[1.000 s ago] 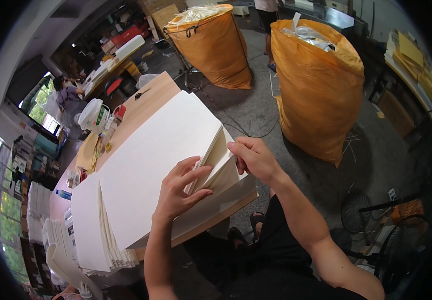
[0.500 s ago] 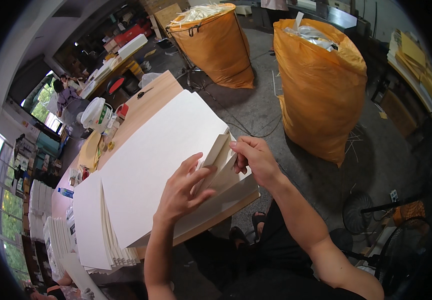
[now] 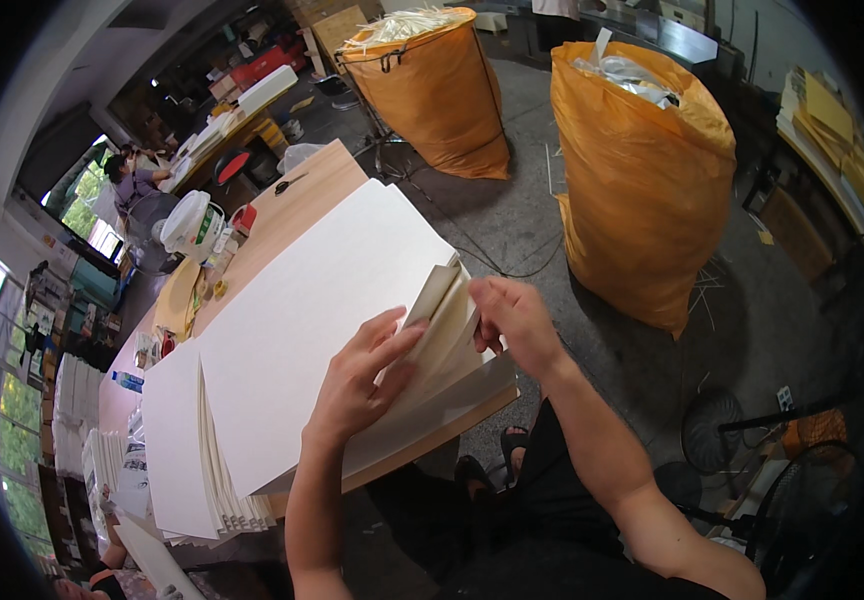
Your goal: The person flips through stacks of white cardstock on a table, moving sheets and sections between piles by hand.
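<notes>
Head view, taken from above the worker. Both forearms enter from the six o'clock edge. The left hand (image 3: 357, 385) lies spread, fingers wide, flat on the top sheet of a stack of large white sheets (image 3: 302, 320); its fingertips touch the raised corner leaves. The right hand (image 3: 512, 320) is closed in a pinch on that lifted corner of sheets (image 3: 442, 305), thumb and fingers gripping the fanned edges at the stack's three o'clock end.

The stack rests on a wooden desk (image 3: 297, 200), whose near edge shows under the sheets toward five o'clock. At eight o'clock of the stack a second pile of white sheets (image 3: 177, 450) overlaps it, edges fanned downward.

Farther along the desk, toward ten o'clock, stand a white bucket (image 3: 192, 222) and, just beside it, a yellow folded item (image 3: 177, 295); small items near them are too small to identify.

On the concrete floor (image 3: 522, 150), at two o'clock of the hands, stands a tall orange sack (image 3: 642, 190) filled with white scrap. A second orange sack (image 3: 437, 90) stands at twelve o'clock, well apart from the first.

At the far ten o'clock rim another person (image 3: 132, 185) sits at a separate desk near the windows.
</notes>
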A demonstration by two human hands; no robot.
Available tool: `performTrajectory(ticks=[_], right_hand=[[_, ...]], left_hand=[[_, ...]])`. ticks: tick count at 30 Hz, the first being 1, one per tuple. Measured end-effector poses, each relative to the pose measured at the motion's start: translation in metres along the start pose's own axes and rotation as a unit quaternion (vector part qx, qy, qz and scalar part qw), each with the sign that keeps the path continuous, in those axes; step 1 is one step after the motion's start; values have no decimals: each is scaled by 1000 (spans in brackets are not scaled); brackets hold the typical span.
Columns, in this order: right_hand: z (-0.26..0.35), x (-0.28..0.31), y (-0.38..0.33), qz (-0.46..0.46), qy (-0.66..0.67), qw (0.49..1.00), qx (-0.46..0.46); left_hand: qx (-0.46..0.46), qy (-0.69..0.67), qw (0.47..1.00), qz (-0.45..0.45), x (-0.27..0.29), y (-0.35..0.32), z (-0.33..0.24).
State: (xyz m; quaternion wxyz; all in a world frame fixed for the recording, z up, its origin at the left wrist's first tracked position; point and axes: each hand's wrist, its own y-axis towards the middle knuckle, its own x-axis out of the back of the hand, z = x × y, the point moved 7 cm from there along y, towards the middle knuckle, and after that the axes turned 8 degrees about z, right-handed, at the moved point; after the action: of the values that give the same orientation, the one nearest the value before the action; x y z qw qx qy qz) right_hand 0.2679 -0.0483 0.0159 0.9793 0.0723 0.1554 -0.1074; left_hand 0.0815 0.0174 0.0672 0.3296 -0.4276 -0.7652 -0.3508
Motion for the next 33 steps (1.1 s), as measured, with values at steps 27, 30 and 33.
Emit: performTrajectory(ticks=[27, 30, 33], right_hand=[[-10, -1, 6, 10, 88, 996, -11], [-10, -2, 7, 17, 85, 996, -10], [-9, 2, 4, 7, 79, 997, 0]], left_hand=[[-14, 87, 996, 18, -5, 1, -8], [-23, 86, 996, 12, -5, 2, -13], [-19, 57, 998, 16, -4, 1, -4]])
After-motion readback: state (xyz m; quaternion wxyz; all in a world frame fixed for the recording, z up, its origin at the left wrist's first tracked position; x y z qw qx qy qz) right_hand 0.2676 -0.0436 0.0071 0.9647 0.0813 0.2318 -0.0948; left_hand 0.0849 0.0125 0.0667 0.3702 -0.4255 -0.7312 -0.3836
